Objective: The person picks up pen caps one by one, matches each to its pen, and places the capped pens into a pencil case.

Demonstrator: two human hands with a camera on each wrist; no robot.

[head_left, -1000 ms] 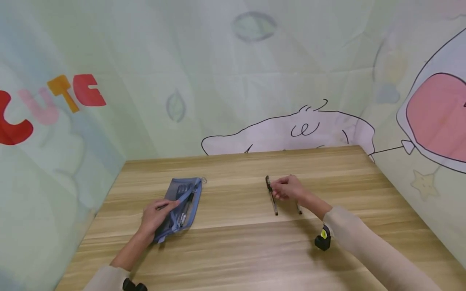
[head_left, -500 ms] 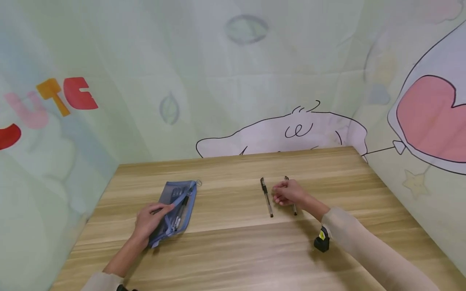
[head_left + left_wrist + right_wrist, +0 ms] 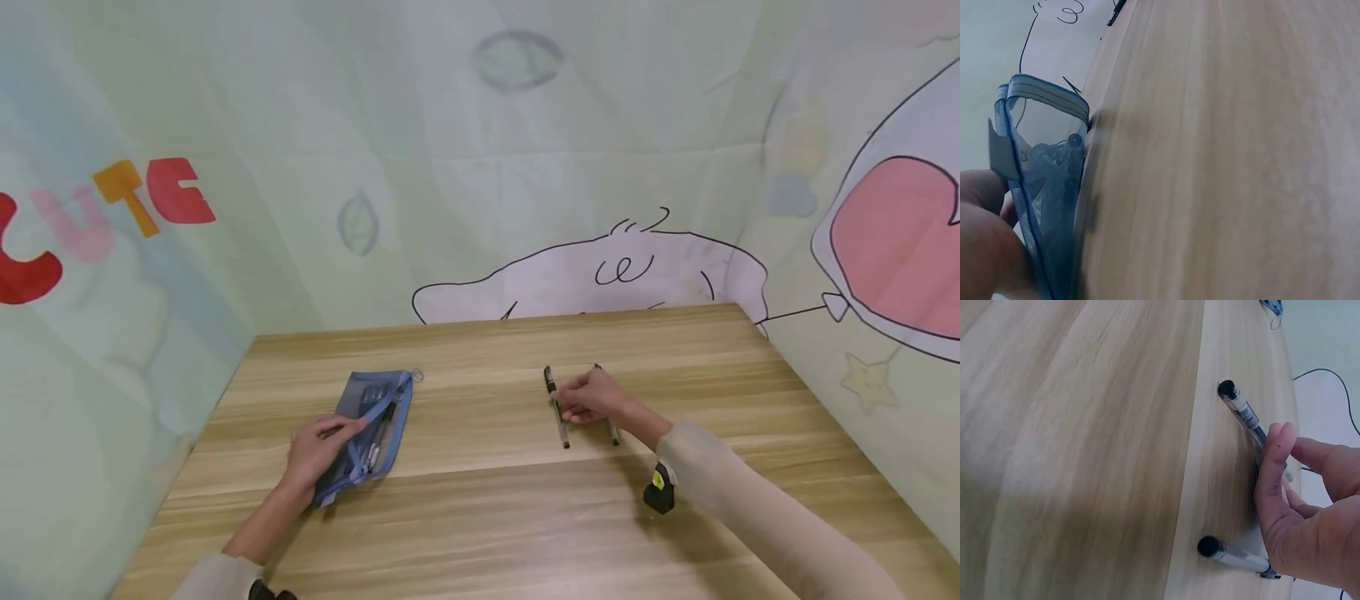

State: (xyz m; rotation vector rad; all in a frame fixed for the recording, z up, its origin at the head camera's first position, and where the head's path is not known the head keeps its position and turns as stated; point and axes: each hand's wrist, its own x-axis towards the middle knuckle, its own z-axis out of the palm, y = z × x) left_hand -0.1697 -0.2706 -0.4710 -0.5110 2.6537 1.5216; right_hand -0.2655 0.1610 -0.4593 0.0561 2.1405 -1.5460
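Observation:
A blue mesh pencil case lies at the left with its zip side up, and pens show inside it. My left hand grips its near left edge; in the left wrist view the thumb and fingers are at the case's rim. At the right lie two clear pens with black caps, roughly parallel. My right hand is at the left pen, its thumb and fingertips around the pen's middle, and the pen still lies along the table. The right pen is partly hidden under that hand.
The wood-grain table meets a printed cloth backdrop along its far and side edges. A small black device is strapped to the right wrist. A wide stretch of table separates the case from the pens.
Half a second ago my right hand stood just right of the left pen; now its fingertips are back at that pen. My left hand keeps its grip on the pencil case. The head view shifts slightly.

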